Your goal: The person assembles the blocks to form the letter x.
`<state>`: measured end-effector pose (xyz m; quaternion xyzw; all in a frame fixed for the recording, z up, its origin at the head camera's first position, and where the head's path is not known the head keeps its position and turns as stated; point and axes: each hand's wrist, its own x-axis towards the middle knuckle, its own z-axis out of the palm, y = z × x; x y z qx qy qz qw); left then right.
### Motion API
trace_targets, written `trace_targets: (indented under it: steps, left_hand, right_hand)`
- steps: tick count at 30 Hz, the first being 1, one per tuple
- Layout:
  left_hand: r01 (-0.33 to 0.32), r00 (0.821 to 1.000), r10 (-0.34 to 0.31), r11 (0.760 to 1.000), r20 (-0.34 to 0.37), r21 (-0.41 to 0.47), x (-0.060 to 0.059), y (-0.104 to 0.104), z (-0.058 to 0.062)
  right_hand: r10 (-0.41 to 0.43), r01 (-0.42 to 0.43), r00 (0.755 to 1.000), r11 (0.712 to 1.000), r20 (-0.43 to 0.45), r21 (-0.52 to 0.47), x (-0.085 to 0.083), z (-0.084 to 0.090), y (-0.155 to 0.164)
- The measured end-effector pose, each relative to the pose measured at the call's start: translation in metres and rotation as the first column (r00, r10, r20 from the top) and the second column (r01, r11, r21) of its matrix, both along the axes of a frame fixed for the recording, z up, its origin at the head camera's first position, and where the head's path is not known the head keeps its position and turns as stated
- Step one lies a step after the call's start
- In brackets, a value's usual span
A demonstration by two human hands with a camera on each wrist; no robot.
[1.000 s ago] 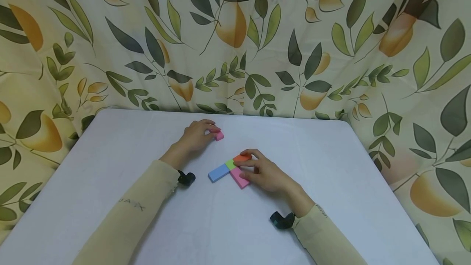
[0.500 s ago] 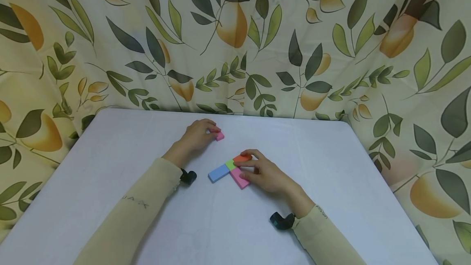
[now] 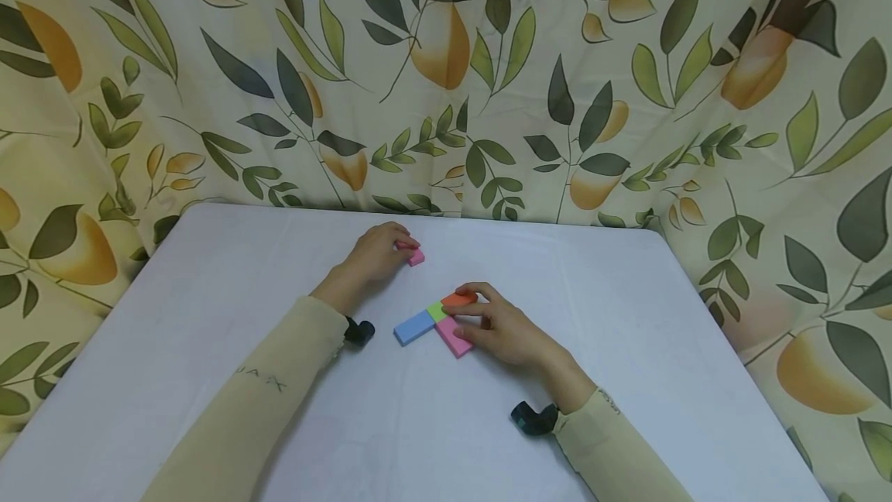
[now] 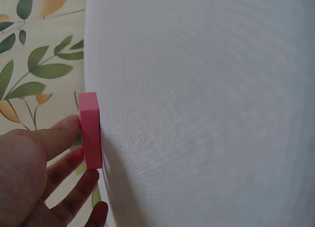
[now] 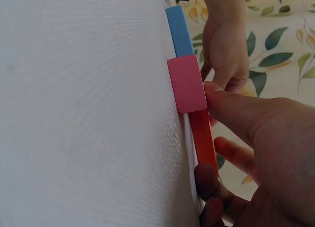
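Toward the table's back edge, my left hand [image 3: 376, 254] pinches a pink block [image 3: 416, 257]. Thumb and fingers lie against that pink block [image 4: 89, 131] in the left wrist view, low by the white surface. Nearer the middle, my right hand [image 3: 509, 331] rests over a group of flat blocks that touch one another. Its thumb is on a second pink block [image 3: 451, 338], its index finger by a small green block [image 3: 435, 311], and another finger at an orange block [image 3: 456, 299]. A blue block [image 3: 414, 328] extends left from the green one.
A white-covered table [image 3: 592, 293] lies under both hands. Behind it hangs a curtain [image 3: 432, 99] with leaf and fruit prints. Black wrist devices show at the left cuff [image 3: 359, 332] and the right cuff [image 3: 535, 418].
My left forearm has shifted very slightly right, while the pink block stays almost in place. My right hand and the group of blocks have not visibly moved.
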<state>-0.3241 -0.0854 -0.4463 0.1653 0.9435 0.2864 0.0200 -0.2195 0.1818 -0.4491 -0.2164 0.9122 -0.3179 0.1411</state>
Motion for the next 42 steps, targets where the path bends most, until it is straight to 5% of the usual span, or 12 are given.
trace_targets:
  steps: [21,42]
  left_hand:
    - [-0.006,0.998,0.003,0.999,0.070,0.038,0.0055,-0.0016,0.0046]
    - [0.035,0.999,-0.036,0.999,0.031,0.027,0.0022,-0.0037,0.0010]
  right_hand:
    - [-0.003,0.004,1.000,1.000,-0.008,0.007,0.0005,0.0008,-0.0011]
    - [0.003,-0.003,1.000,1.000,-0.018,0.016,-0.0015,-0.0004,-0.0013]
